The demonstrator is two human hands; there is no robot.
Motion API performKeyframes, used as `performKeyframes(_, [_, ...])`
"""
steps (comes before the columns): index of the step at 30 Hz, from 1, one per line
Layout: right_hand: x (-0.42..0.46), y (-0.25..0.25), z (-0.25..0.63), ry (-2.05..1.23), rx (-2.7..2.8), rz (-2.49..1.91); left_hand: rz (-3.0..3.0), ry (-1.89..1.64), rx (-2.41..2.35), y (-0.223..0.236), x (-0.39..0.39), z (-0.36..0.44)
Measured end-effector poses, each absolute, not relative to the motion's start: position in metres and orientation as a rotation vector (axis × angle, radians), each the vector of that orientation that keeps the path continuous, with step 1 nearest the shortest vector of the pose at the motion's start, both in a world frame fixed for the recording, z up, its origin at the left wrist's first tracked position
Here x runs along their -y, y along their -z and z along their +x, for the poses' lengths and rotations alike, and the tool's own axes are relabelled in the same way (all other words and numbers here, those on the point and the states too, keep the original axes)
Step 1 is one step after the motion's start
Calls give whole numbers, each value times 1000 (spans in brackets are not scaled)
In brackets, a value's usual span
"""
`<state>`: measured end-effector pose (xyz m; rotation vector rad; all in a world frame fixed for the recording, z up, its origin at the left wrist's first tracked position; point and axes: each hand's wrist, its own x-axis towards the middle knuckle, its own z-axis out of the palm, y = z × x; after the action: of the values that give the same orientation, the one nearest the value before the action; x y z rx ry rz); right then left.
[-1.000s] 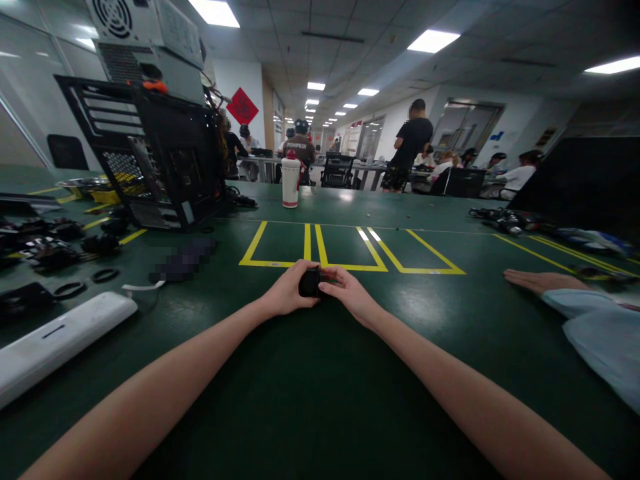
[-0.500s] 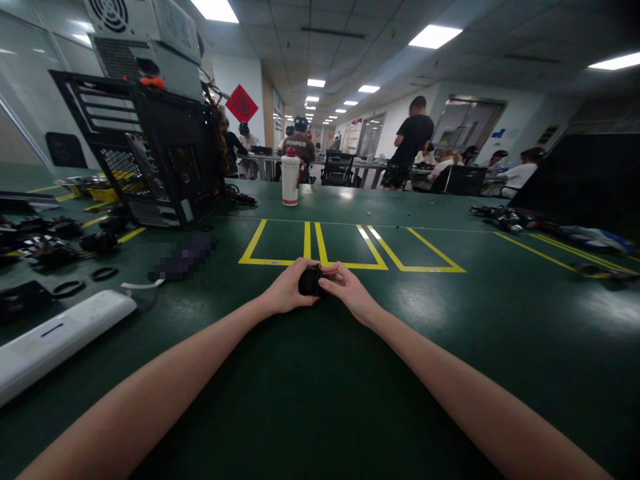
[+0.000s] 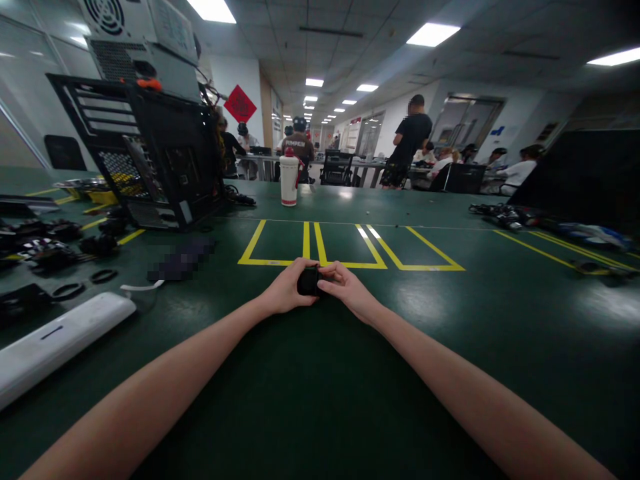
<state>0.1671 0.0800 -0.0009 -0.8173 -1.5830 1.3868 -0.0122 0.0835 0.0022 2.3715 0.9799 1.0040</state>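
A small black object (image 3: 308,282) is held between my two hands just in front of the yellow tape outlines. It is dark and rounded, and its exact kind is not clear. My left hand (image 3: 289,288) wraps around it from the left, thumb below and fingers over the top. From the right, my right hand (image 3: 344,287) pinches its edge between thumb and fingertips. Part of the object is hidden behind the fingers. Both forearms reach in from the lower corners above the green table (image 3: 310,387).
Left, a white power strip (image 3: 65,340), black rings (image 3: 104,275) and several dark parts lie on the table. Behind them stands an open computer case (image 3: 175,160) with power supplies on top. A white tumbler (image 3: 289,179) stands further back; cables (image 3: 505,217) lie right. People sit and stand beyond.
Almost nothing differs. The view has shifted very slightly, and both hands keep the same hold on the black object.
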Motion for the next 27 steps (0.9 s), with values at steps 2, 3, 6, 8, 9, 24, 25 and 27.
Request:
performKeyframes(2, [-79,1,166,-1341,1582,-834,2371,-991,-992,-4,-83,-12])
performKeyframes(3, [-79,1,166,-1327,1580,-849,2372,-989,-994,-4,-83,-12])
performKeyframes(6, [-79,0,165,-1351,1582,-898,2370,-993,-999,-3,-84,-12])
performKeyframes(8, [-80,0,166,-1380,1585,-909,2368,-988,-998,-3,-84,-12])
performKeyframes(9, [-80,0,166,-1393,1587,-897,2366,-990,-993,-2,-84,-12])
performKeyframes(24, [-80,0,165,-1341,1565,-914,2375,-987,-1002,-4,-82,-12])
performKeyframes(25, [-80,-1,165,-1362,1561,-923,2377,-983,-1005,-3,-82,-12])
performKeyframes(27, [-80,-1,166,-1405,1563,-901,2379,-978,-1004,-3,-83,-12])
